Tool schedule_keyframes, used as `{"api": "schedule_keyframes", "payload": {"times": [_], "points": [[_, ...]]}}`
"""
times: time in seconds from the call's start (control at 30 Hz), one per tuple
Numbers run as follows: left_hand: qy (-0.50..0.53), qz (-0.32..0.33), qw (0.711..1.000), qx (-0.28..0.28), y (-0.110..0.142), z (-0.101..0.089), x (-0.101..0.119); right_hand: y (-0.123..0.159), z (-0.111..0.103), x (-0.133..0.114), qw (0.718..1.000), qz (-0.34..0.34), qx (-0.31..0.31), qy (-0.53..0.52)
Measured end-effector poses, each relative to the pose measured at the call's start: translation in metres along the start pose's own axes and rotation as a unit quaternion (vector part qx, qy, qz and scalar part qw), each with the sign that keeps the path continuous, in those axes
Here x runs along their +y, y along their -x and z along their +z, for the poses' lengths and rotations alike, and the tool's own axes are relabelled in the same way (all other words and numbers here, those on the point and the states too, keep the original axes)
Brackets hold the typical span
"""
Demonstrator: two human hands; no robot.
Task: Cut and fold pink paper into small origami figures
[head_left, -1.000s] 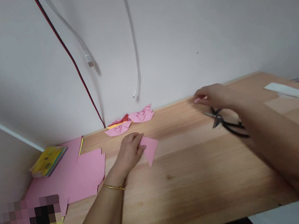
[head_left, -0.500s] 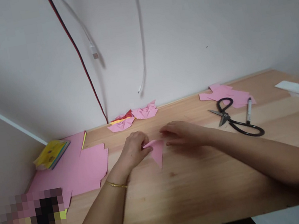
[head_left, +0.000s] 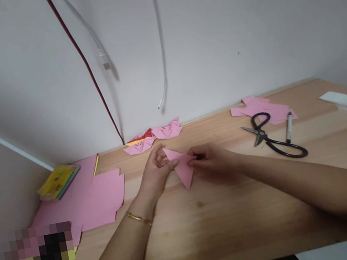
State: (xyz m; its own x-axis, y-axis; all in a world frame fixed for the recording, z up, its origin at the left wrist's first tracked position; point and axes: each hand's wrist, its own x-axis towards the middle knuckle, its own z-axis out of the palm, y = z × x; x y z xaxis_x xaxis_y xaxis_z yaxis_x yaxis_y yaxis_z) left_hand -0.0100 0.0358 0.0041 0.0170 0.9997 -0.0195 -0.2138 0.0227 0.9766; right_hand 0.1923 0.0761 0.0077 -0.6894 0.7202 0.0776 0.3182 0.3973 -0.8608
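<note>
A pink paper triangle (head_left: 182, 168), point toward me, is lifted off the wooden table (head_left: 228, 210) at mid-distance. My left hand (head_left: 156, 173) pinches its left upper edge with thumb and fingers. My right hand (head_left: 210, 159) pinches its right upper corner. Both hands are closed on the paper. A gold bracelet sits on my left wrist.
Pink paper sheets (head_left: 94, 195) and a yellow packet (head_left: 57, 181) lie at the left. Folded pink pieces (head_left: 156, 135) rest by the wall. Black scissors (head_left: 272, 139), a marker (head_left: 289, 126), pink scraps (head_left: 265, 109) and a white strip (head_left: 346, 100) lie at the right. Cables (head_left: 89, 73) hang on the wall.
My right hand left the scraps near the scissors and came left to the pink triangle. Both hands now grip the triangle and have lifted and turned it.
</note>
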Motion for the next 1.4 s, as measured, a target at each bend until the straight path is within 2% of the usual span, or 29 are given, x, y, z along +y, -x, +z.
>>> {"api": "schedule_keyframes", "payload": {"times": [0.17, 0.33, 0.47, 0.67, 0.97, 1.1, 1.17, 1.3, 1.4], "points": [[-0.058, -0.028, 0.998, -0.007, 0.0, -0.005, -0.003, 0.0, 0.001, 0.002, 0.999, 0.008, -0.027, -0.038], [-0.098, -0.029, 0.995, -0.002, 0.001, -0.003, -0.003, 0.0, 0.001, -0.001, 0.999, 0.024, 0.011, -0.038], [-0.128, -0.015, 0.992, 0.0, 0.001, -0.003, -0.003, -0.001, -0.001, 0.002, 0.999, 0.026, 0.015, -0.026], [-0.104, -0.001, 0.994, 0.039, -0.002, -0.006, -0.007, -0.003, -0.005, 0.006, 0.999, 0.035, 0.037, 0.015], [-0.089, 0.004, 0.995, 0.047, -0.006, -0.011, -0.011, -0.004, -0.008, 0.004, 0.996, 0.019, 0.075, 0.044], [-0.078, -0.001, 0.996, 0.049, -0.005, -0.009, -0.011, -0.006, -0.009, 0.004, 0.994, 0.033, 0.096, 0.036], [-0.073, -0.011, 0.996, 0.044, -0.005, -0.008, -0.009, -0.006, -0.009, 0.004, 0.992, 0.042, 0.115, 0.024], [-0.094, -0.054, 0.994, -0.006, -0.001, -0.003, -0.004, -0.006, -0.01, 0.006, 0.986, 0.041, 0.16, -0.013], [-0.099, -0.065, 0.993, -0.01, 0.001, 0.0, 0.0, -0.006, -0.009, 0.01, 0.988, 0.027, 0.145, -0.039]]}}
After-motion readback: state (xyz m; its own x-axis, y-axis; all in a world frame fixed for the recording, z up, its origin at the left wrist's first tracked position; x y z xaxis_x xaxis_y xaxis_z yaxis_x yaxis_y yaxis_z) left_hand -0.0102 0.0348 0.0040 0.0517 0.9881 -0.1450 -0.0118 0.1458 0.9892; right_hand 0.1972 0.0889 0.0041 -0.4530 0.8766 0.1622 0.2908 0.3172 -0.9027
